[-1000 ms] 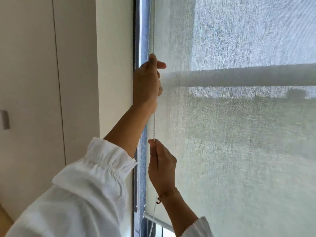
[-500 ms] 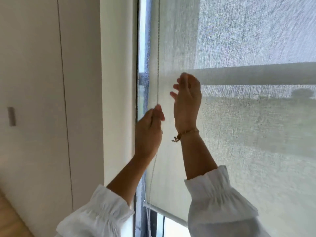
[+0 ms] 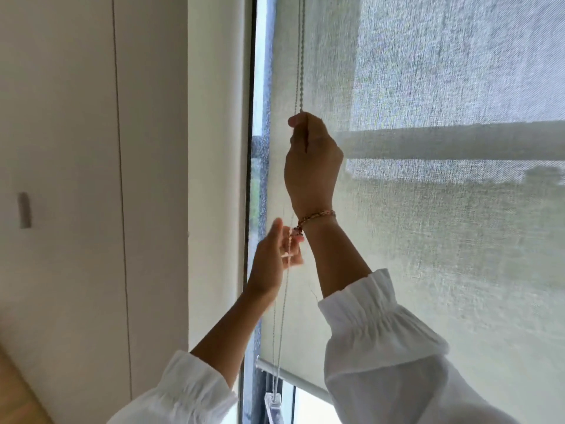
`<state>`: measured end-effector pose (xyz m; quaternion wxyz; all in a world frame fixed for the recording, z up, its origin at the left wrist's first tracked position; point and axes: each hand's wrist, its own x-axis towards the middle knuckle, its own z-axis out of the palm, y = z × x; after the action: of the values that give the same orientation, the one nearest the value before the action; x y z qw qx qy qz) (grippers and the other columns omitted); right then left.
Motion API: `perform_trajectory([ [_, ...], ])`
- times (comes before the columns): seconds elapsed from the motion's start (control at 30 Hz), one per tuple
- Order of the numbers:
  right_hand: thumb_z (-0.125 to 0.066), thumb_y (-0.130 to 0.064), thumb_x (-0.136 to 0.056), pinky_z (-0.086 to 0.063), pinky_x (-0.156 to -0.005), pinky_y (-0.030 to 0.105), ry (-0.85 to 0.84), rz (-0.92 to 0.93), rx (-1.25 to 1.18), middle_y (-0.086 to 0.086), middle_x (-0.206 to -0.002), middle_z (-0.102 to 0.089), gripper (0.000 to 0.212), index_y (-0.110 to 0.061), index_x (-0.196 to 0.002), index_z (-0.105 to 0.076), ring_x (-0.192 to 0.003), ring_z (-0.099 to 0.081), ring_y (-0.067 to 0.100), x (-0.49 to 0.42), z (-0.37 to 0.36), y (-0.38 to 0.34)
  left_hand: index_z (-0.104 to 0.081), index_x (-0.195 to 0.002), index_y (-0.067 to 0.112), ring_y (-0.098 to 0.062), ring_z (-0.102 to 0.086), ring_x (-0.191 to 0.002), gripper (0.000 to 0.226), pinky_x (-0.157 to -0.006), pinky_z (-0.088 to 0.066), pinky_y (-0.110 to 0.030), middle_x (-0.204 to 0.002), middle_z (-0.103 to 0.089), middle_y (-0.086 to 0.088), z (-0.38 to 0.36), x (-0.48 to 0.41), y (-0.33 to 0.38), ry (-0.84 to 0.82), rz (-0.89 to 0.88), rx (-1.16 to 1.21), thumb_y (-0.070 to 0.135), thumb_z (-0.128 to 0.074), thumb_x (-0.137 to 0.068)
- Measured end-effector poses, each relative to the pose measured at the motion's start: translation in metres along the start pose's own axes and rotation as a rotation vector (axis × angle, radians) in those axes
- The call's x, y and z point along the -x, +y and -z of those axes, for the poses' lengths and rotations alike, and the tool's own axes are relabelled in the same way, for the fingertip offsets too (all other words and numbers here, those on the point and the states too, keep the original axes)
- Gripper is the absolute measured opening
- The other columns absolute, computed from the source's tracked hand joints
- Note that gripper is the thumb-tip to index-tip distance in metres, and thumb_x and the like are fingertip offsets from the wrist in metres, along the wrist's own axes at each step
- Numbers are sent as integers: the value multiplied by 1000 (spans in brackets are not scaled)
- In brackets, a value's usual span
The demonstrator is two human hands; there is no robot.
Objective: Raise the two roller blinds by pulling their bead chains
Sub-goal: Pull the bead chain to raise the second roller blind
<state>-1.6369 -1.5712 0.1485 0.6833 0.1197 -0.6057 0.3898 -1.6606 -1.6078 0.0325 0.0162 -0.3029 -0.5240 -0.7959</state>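
The right hand [image 3: 313, 162] is up high, its fingers closed tight on the chain [image 3: 301, 56]. The left hand [image 3: 276, 258] is lower, just under the right wrist, with fingers loose and partly apart by the chain. The chain hangs down the left edge of the blind [image 3: 428, 240]. The blind's bottom bar [image 3: 293, 376] is low, near the sleeves [image 3: 376, 332]

Pale grey roller blind of coarse woven cloth [image 3: 443, 240], matt, semi-sheer. Thin beaded chain [image 3: 301, 56], dull off-white, material unclear. Loose white cloth sleeves [image 3: 376, 338], gathered, matt. Braided reddish cord bracelet [image 3: 316, 216]. Smooth matt cream wall [image 3: 76, 148].
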Motion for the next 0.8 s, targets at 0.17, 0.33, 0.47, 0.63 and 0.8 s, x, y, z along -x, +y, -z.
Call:
perform_trajectory([
  [0.17, -40, -7, -88, -36, -56, 9, 71, 136, 64, 16, -70, -70, 26, 2, -82, -63, -69, -55, 17, 40, 6, 8, -64, -87, 25, -5, -63, -91, 41, -87, -44, -22, -87, -70, 11, 4, -33, 44, 6, -91, 110, 37, -26, -98],
  [0.33, -39, -9, -86, -43, -58, 25, -12, 154, 145, 17, -71, -68, 24, -2, -83, -61, -66, -57, 20, 111, 17, 41, -61, -96, 17, -12, -65, -82, 34, -74, -52, -23, -89, -67, 1, -3, -51, 112, -70, -175, 134, 34, -32, -98],
  [0.47, -32, -13, -89, -41, -51, 22, -129, 89, 163, 11, -66, -64, 29, -4, -86, -60, -58, -53, 14, 150, 22, 62, -58, -78, 16, -4, -35, -37, 31, -39, -28, -18, -49, -42, 9, -19, -47, 114, 19, -165, -20, 31, -38, -97],
  [0.63, -39, -27, -92, -41, -51, 22, -159, -98, -29, -6, -56, -58, 34, -7, -82, -64, -52, -48, 10, 149, 24, 69, -42, -56, 20, -5, -18, -35, 41, -35, -13, -16, -38, -29, 12, -27, -27, 98, 101, -230, 110, 32, -41, -96],
  [0.8, -36, -38, -96, -47, -73, 27, -172, -613, -404, 6, -74, -69, 44, -16, -80, -71, -71, -65, 16, 99, 31, 66, -42, -56, 21, -5, -18, -33, 42, -36, -12, -19, -37, -28, 11, -29, -18, 87, 59, -265, 133, 32, -41, -96],
])
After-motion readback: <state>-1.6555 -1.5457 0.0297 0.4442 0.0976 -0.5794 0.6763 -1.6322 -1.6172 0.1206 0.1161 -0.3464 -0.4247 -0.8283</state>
